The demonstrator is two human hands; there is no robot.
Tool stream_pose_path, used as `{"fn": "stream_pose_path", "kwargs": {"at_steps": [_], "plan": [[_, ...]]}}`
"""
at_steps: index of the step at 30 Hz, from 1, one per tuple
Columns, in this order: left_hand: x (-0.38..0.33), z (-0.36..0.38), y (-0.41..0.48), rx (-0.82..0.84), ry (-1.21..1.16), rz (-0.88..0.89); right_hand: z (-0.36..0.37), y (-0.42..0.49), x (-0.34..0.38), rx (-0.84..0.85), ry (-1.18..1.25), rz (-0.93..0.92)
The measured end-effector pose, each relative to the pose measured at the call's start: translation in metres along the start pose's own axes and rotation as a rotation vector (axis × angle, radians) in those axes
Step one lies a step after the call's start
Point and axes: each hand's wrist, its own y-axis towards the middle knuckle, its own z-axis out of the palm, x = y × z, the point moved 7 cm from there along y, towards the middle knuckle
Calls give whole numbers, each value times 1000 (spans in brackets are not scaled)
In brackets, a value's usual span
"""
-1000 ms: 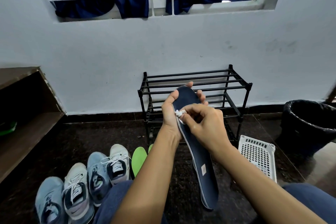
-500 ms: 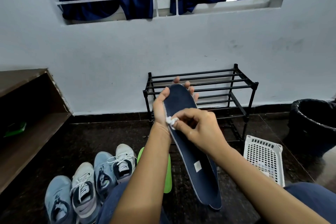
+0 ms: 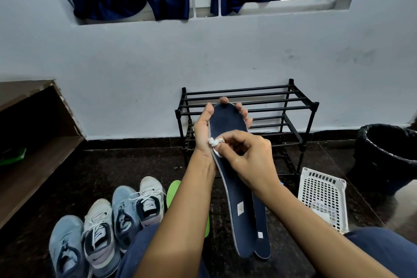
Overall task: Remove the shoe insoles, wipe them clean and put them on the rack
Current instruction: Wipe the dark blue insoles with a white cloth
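Note:
My left hand (image 3: pixel 204 130) grips the toe end of a dark navy insole (image 3: pixel 234 189), thumb on its left edge and fingers behind it. A second navy insole (image 3: pixel 262 232) shows just behind it, lower right. My right hand (image 3: pixel 248 158) pinches a small white wipe (image 3: pixel 215 144) against the insole's left edge. The black metal rack (image 3: pixel 293 106) stands behind my hands against the wall, with nothing on its visible shelves. A green insole (image 3: pixel 173 189) lies on the floor, partly hidden by my left arm.
Several light blue and white sneakers (image 3: pixel 101 228) line the floor at lower left. A white perforated basket (image 3: pixel 322 198) sits at right, a black bin (image 3: pixel 388 156) beyond it. A brown wooden shelf (image 3: pixel 33 142) stands at left. Dark cloths hang in the window.
My right hand has slid the wipe a little down the insole's left edge. My left hand keeps its hold on the toe end. The camera view has shifted slightly.

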Motion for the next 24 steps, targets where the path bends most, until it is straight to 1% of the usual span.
{"fn": "stream_pose_path", "kwargs": {"at_steps": [4, 8, 11, 14, 16, 19, 21, 24], "plan": [[9, 1, -1, 0, 60, -61, -3, 4, 0, -43, -51, -21], [9, 8, -4, 44, 129, -70, -8, 7, -1, -117, -125, -29], [14, 4, -5, 13, 151, -97, -12, 10, 0, -181, -169, -37], [20, -1, -4, -28, 153, -150, -16, 13, 6, -258, -280, -95], [20, 1, -4, -24, 137, -164, -17, 14, 7, -270, -309, -101], [13, 5, -5, -6, 84, -108, -13, 14, 5, -188, -235, -78], [5, 5, -6, 8, 14, -59, -6, 10, 7, -85, -159, -82], [-11, -8, -4, -42, -85, 10, 9, 0, 12, 78, -95, -85]]}}
